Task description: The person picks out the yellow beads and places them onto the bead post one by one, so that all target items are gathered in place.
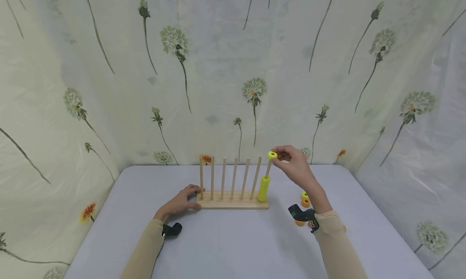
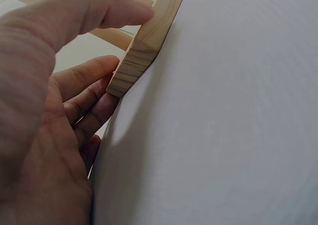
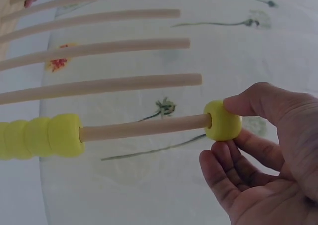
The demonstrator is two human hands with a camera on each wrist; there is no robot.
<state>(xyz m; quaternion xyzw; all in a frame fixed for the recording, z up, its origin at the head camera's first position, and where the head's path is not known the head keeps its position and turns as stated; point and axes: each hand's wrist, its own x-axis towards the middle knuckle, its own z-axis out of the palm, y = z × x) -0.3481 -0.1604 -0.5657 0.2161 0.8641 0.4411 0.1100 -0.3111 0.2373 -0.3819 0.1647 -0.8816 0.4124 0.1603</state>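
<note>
A wooden rack (image 1: 233,205) with a row of upright pegs stands on the table. My left hand (image 1: 182,201) holds the left end of its base, thumb on the front edge and fingers around the back, as the left wrist view shows. At the rack's right end, my right hand (image 1: 295,166) pinches a yellow bead (image 3: 222,121) between thumb and fingers. That bead sits at the top end of the rightmost peg (image 3: 144,127), whose tip meets its hole. Lower on the same peg is a stack of several yellow beads (image 1: 263,189). The other pegs are bare.
Loose beads lie on the table to the right, among them a yellow-green bead (image 1: 304,195) and an orange bead (image 1: 305,203), partly hidden by the right forearm. A flower-patterned curtain (image 1: 218,68) hangs behind the white table (image 1: 225,246).
</note>
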